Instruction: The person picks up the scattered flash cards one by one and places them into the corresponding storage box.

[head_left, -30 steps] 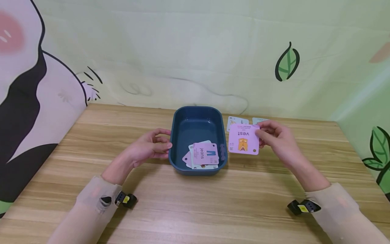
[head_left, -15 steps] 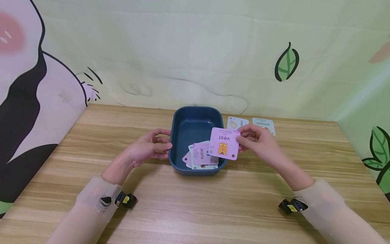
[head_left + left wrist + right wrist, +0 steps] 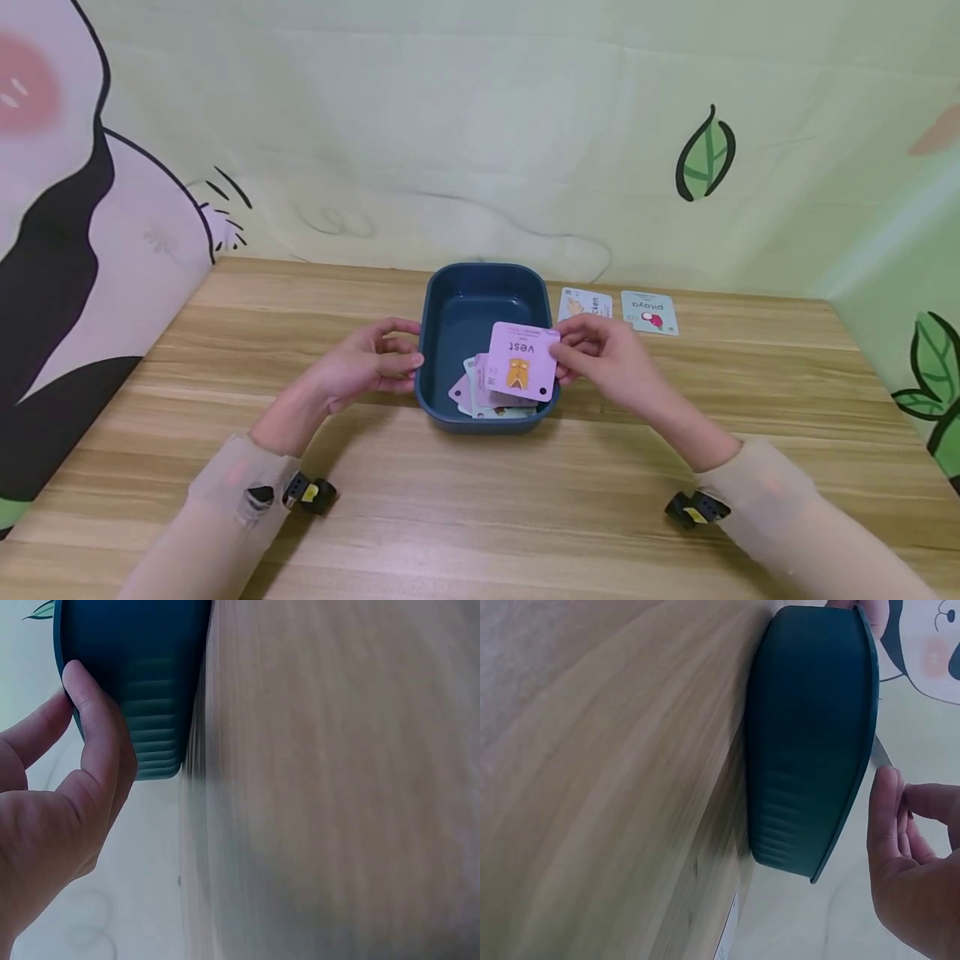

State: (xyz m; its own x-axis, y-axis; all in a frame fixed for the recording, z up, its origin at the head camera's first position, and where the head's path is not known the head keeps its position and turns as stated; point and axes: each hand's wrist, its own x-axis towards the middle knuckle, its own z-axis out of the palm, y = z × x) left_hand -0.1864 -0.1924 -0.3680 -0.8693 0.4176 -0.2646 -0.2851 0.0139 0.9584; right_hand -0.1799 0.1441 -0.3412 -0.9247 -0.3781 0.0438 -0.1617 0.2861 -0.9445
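A deep dark blue plastic tray (image 3: 487,279) stands on the table, with several flashcards (image 3: 465,392) overlapping at its near end. My left hand (image 3: 371,358) holds its left rim; the left wrist view has thumb and fingertips of that hand (image 3: 67,772) at the rim. With thumb and fingers, my right hand (image 3: 603,354) pinches a purple "vest" flashcard (image 3: 521,362) by its right edge. The card is above the tray's near right part, tilted, covering part of the cards below. In the right wrist view the hand (image 3: 915,862) is just above the rim, the card seen nearly edge-on.
On the table (image 3: 420,517), right of the tray, lie a pale blue chicken card (image 3: 583,302), partly hidden by my right hand, and a pale blue "pitaya" card (image 3: 648,312). A printed cloth backdrop (image 3: 480,142) rises behind the table's far edge.
My right hand has carried the vest flashcard leftward, from beside the tray to above the cards inside it. The pitaya card has come fully into sight. My left hand stays put.
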